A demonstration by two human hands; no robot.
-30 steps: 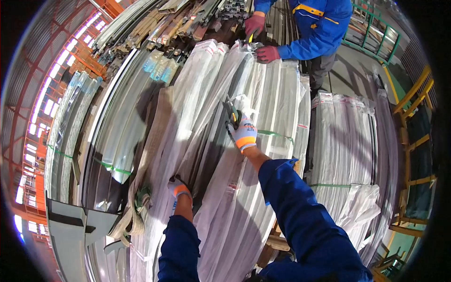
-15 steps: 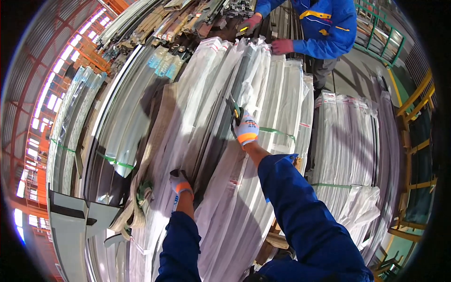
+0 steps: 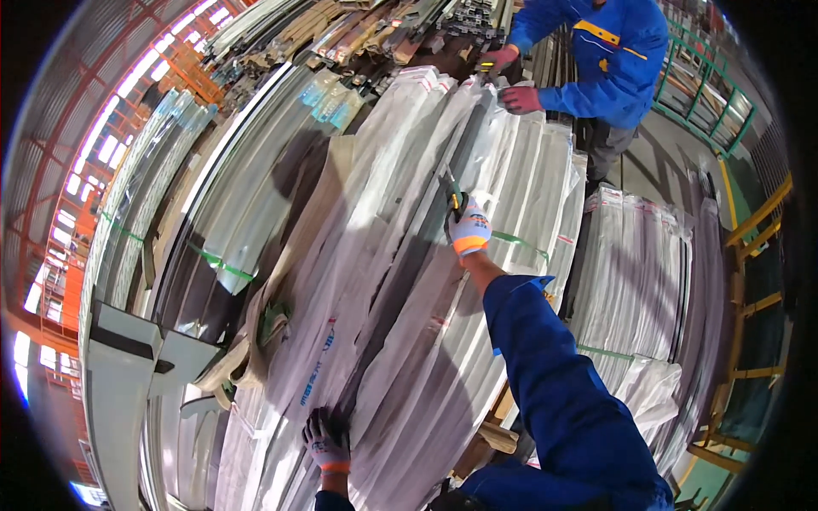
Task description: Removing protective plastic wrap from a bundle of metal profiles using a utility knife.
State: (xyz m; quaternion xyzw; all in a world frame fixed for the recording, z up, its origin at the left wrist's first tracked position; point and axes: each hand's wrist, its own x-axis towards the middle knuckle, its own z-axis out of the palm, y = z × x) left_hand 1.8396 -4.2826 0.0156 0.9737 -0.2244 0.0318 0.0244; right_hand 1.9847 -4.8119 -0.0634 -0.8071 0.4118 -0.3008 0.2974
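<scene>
My right hand (image 3: pixel 469 228), in a white glove with an orange cuff, is closed around a small hand tool with a dark narrow front (image 3: pixel 448 181) and green and orange on its handle. Its exact kind is unclear. The tool is over a dark grey profile (image 3: pixel 394 294) that runs lengthwise between white film-wrapped profiles (image 3: pixel 345 272). Nearer to me, my left hand (image 3: pixel 326 443) lies on the dark profile and the film beside it, fingers spread. A co-worker's gloved hand (image 3: pixel 521 100) touches the profiles' far end. Their other hand (image 3: pixel 501 58) holds a yellow-handled tool (image 3: pixel 486 66).
Clear-wrapped profiles tied with a green strap (image 3: pixel 223 266) lie to the left, beside a hanging brown fabric strip (image 3: pixel 319 204). More wrapped bundles (image 3: pixel 630 272) stand to the right, near a yellow rack (image 3: pixel 750 307). Loose profiles (image 3: pixel 349 38) are piled at the back.
My left hand has moved nearer to me along the wrapped profiles, uncovering blue print on the film. My right hand still grips its tool. The co-worker's tool hand has come down to the profile ends.
</scene>
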